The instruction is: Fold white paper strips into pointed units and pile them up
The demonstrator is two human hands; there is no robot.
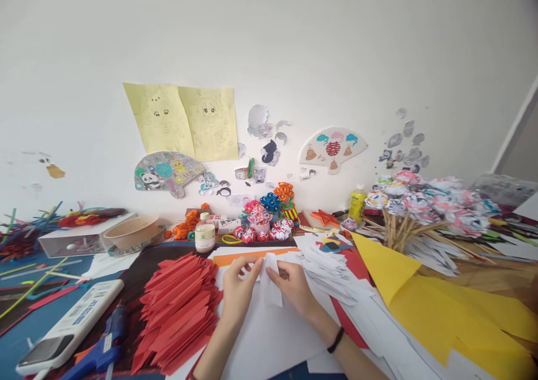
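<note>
Between my two hands is a narrow white paper strip (271, 282), held up over a large white sheet (269, 341). My left hand (240, 285) pinches its upper left edge with thumb and index finger. From the other side, my right hand (292, 285) grips the strip's right edge; a dark band circles that wrist. Left of my hands lies a thick pile of folded red paper strips (180, 307). A pile of white paper strips (330, 270) spreads just right of my right hand.
Yellow paper sheets (454, 318) cover the right side. Behind them stands a bunch of paper flowers (428, 200) on sticks. A blue glue gun (101, 346) and a white power strip (75, 324) lie at left. A small bottle (205, 233) stands behind the red pile.
</note>
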